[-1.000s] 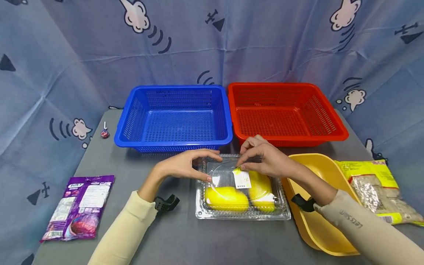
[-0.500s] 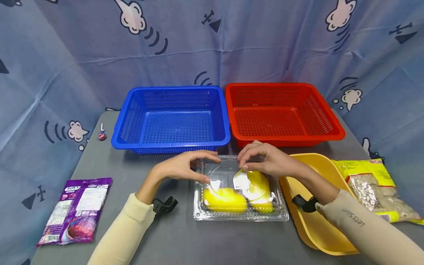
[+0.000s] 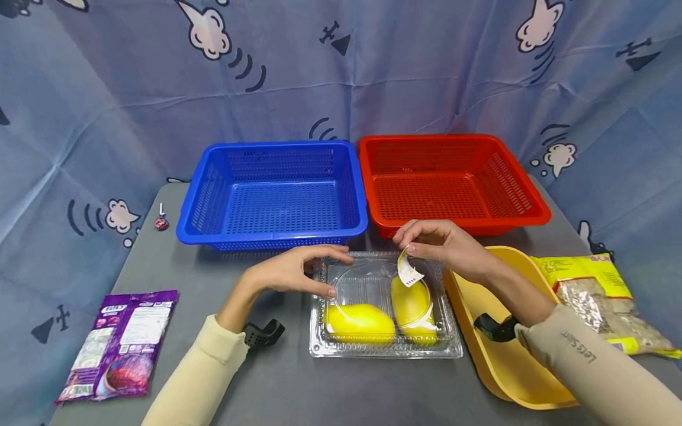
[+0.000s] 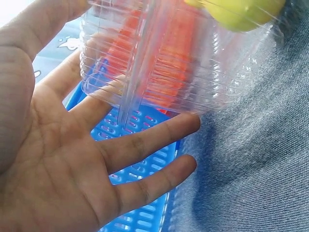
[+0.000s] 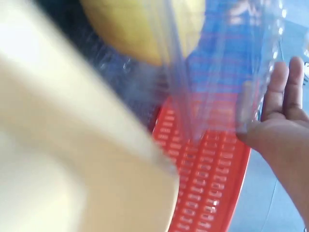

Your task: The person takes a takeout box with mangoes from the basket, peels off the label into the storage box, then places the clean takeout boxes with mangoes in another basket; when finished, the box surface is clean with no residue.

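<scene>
As the right hand (image 3: 450, 247) pinches the curled label (image 3: 408, 273) over the clear box (image 3: 383, 353) on the table (image 3: 277, 384), the left hand (image 3: 285, 273) sits at the box's left side, fingers (image 4: 149, 140) spread; such light steadying could let the box slide, and glue might make the label cling.

2 perforated baskets, 1 blue (image 3: 282, 207) and 1 red (image 3: 431, 195), stand side by side at the back of the grey table (image 3: 298, 390). A lollipop (image 3: 161, 223) lies left of the blue one, a purple packet (image 3: 119, 346) nearer the front. At right, a yellow tub (image 3: 492, 349) sits just beside a yellow-and-clear bag (image 3: 602, 296). A printed blue curtain (image 3: 341, 77) hangs behind.
</scene>
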A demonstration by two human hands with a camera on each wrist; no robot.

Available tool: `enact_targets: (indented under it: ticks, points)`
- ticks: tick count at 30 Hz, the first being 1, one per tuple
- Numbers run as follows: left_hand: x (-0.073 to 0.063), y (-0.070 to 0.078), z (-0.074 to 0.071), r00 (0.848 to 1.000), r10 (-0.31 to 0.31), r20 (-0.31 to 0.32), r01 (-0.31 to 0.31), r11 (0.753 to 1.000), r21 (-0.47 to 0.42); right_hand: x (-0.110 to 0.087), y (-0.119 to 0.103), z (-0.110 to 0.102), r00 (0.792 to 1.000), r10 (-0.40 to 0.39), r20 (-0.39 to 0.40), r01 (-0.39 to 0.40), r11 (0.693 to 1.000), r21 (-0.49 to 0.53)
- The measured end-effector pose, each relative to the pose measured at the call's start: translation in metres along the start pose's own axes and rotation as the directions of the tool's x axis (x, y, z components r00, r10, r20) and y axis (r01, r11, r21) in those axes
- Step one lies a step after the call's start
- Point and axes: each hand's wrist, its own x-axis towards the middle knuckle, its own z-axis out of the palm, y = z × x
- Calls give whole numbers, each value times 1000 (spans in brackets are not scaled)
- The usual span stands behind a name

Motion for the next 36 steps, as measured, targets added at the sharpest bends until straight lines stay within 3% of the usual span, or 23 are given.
enact_targets:
  ticks: [7,15,20,27,32,36]
  points:
    - [-1,0,0,1000,6,-4,-6,1000,6,-14,-7,-18,996,10,-83,-17,997,-76]
    - [-1,-2,0,1000,6,-4,-6,1000,4,-40,-4,-54,983,-13,-183,3,998,-55]
    - [0,-2,1,1000,9,0,-9,1000,5,-66,10,-70,962,39,-270,-74,990,-122]
    - [0,-2,1,1000,5,1,-5,1000,3,-93,28,-79,934,108,-341,-196,951,-238]
    - [0,-2,1,1000,8,1,-8,1000,-4,-103,38,-79,919,183,-350,-284,922,-264]
    - [0,-2,1,1000,8,4,-8,1000,-6,-105,44,-77,922,191,-337,-294,911,-287]
